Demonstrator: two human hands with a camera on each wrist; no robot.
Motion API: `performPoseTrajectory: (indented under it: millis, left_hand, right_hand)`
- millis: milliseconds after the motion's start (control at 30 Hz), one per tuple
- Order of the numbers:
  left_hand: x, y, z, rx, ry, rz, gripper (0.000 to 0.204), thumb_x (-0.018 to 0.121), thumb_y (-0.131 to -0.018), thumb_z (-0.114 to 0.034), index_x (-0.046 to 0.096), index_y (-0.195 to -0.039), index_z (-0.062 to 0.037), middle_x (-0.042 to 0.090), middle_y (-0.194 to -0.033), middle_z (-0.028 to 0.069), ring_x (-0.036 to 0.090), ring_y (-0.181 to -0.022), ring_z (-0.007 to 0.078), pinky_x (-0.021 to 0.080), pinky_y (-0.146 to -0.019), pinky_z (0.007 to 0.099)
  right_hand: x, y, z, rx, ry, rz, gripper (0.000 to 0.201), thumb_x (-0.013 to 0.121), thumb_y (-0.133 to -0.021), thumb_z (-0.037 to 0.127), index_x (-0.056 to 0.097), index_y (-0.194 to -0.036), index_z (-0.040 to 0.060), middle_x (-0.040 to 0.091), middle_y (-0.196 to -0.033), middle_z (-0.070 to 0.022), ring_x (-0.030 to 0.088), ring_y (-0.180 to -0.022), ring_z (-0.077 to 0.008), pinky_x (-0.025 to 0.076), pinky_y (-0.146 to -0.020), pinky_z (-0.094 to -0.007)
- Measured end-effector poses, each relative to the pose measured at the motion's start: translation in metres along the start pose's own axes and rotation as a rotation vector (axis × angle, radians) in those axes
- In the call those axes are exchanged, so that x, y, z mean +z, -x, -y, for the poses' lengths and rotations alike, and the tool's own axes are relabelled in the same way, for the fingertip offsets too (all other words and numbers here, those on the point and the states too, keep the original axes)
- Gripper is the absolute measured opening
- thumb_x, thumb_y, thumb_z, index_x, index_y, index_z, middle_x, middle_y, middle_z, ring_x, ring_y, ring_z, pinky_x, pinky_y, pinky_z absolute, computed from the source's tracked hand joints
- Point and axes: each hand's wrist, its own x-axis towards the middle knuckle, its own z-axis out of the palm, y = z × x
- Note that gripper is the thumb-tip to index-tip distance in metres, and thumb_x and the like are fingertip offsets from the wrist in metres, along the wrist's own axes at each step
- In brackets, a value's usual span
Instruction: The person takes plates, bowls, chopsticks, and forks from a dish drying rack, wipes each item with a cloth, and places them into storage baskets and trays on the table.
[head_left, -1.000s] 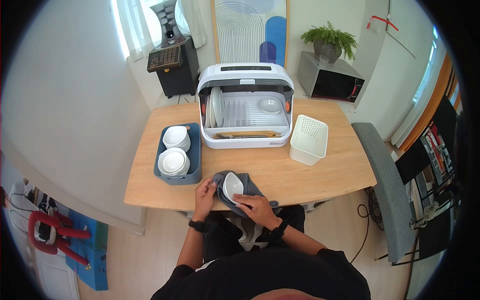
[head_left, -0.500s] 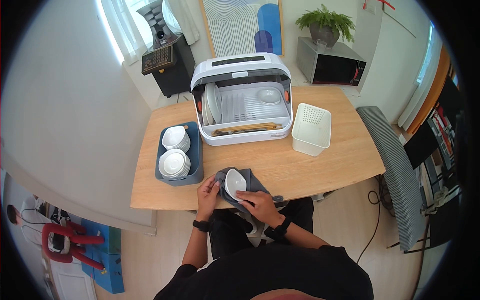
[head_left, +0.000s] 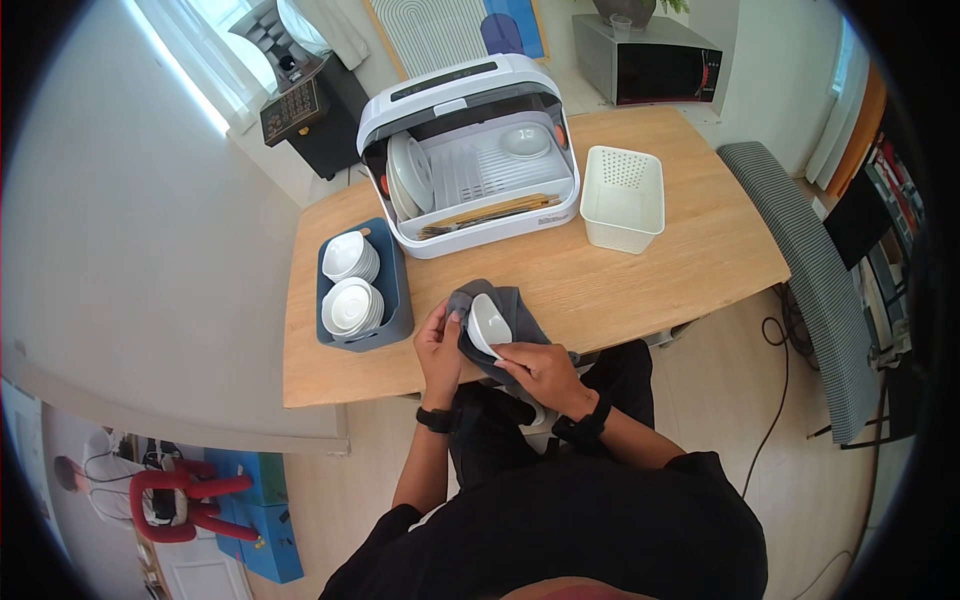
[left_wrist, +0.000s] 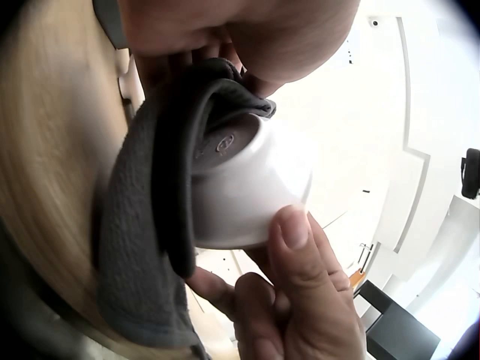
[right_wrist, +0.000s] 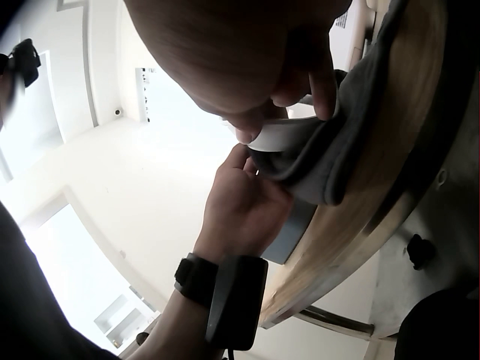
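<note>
Over the table's front edge, my right hand pinches the rim of a small white bowl between thumb and fingers. The bowl is tilted, its hollow side up in the head view. My left hand grips a dark grey cloth, bunched beside and beneath the bowl. In the left wrist view, a fold of the cloth lies against the bowl's underside, where a small stamped mark shows. To the left, a blue-grey bin holds two stacks of white bowls.
A white dish dryer stands open at the back, with plates, a small dish and chopsticks inside. Right of it is a cream perforated basket. A microwave sits behind, and a padded bench stands at the right.
The head view has tilted down and turned, so the scene shifts within it. The bowl has tipped further in my right hand. Both hands keep hold of the bowl and the cloth.
</note>
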Motion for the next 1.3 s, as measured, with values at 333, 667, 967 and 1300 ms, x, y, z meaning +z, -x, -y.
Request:
performPoseTrajectory:
  millis: [333, 667, 967, 1300]
  left_hand:
    - [0.061, 0.019, -0.032, 0.177, -0.095, 0.174, 0.031, 0.066, -0.091, -0.004, 0.063, -0.121, 0.0025, 0.066, -0.119, 0.0136, 0.062, -0.109, 0.0184, 0.047, -0.096, 0.0305]
    - [0.072, 0.028, -0.044, 0.397, -0.316, 0.271, 0.028, 0.067, -0.087, -0.001, 0.068, -0.115, 0.0017, 0.064, -0.126, 0.0169, 0.058, -0.121, 0.0256, 0.043, -0.104, 0.0353]
    - [0.058, 0.024, -0.024, 0.206, -0.014, 0.160, 0.036, 0.067, -0.089, -0.001, 0.062, -0.124, 0.0019, 0.061, -0.130, 0.0185, 0.056, -0.124, 0.0246, 0.045, -0.102, 0.0344]
    - [0.041, 0.012, -0.027, -0.190, 0.535, 0.134, 0.038, 0.054, -0.100, -0.013, 0.048, -0.136, -0.0008, 0.059, -0.129, 0.0071, 0.059, -0.113, 0.0158, 0.049, -0.097, 0.0328]
  right_hand:
    - [-0.030, -0.003, -0.006, 0.144, 0.062, -0.222, 0.020, 0.070, -0.085, 0.009, 0.071, -0.105, 0.0026, 0.065, -0.078, -0.0150, 0.060, -0.062, -0.0230, 0.051, -0.067, -0.0310]
    - [-0.037, -0.012, 0.001, 0.682, -0.894, -0.363, 0.023, 0.058, -0.098, 0.018, 0.066, -0.113, 0.0013, 0.065, -0.087, 0.0026, 0.051, -0.065, 0.0006, 0.039, -0.053, -0.0165]
    - [-0.051, -0.011, 0.004, 0.706, -1.215, -0.321, 0.018, 0.057, -0.100, 0.028, 0.059, -0.101, 0.0094, 0.046, -0.070, 0.0094, 0.037, -0.047, -0.0002, 0.046, -0.064, -0.0216]
    - [-0.055, -0.007, -0.014, 0.718, -0.691, -0.244, 0.048, 0.055, -0.101, 0.021, 0.043, -0.143, 0.0026, 0.065, -0.096, -0.0016, 0.062, -0.065, -0.0060, 0.054, -0.063, -0.0228]
